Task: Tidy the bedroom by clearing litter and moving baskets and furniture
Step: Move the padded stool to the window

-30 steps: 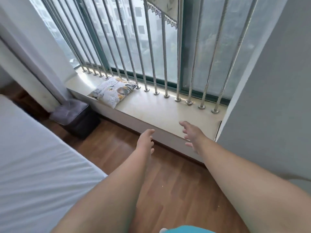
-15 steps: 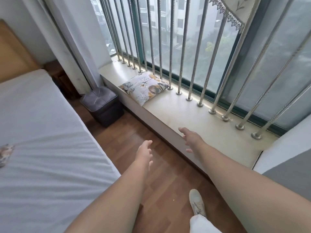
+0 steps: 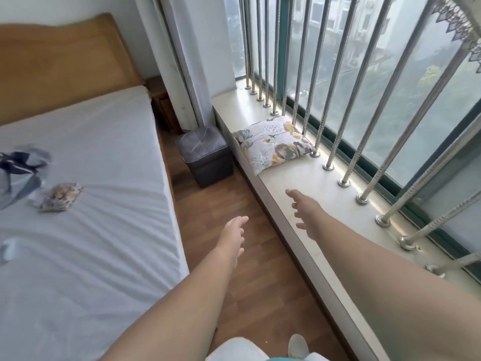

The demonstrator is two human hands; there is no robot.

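A dark grey padded stool [image 3: 205,155] stands on the wooden floor between the bed and the window ledge. A floral cushion [image 3: 273,142] lies on the ledge [image 3: 307,183] against the bars. On the white mattress [image 3: 91,204] lie a crumpled brownish wrapper [image 3: 61,197], a dark blue and grey bit of cloth or litter [image 3: 19,170] and a small pale scrap [image 3: 9,248]. My left hand [image 3: 233,237] hovers over the floor, fingers apart, empty. My right hand [image 3: 307,213] reaches over the ledge's edge, fingers spread, empty.
A wooden headboard [image 3: 59,63] stands at the far left, with a low wooden bedside unit [image 3: 162,102] and a white curtain [image 3: 182,61] beside it. Metal window bars [image 3: 335,100] line the ledge. A narrow strip of wooden floor [image 3: 234,256] runs between bed and ledge.
The view has swung left along the ledge, bringing the bed, its litter and the headboard into sight. Both empty hands stay stretched forward, now closer to the stool and cushion.
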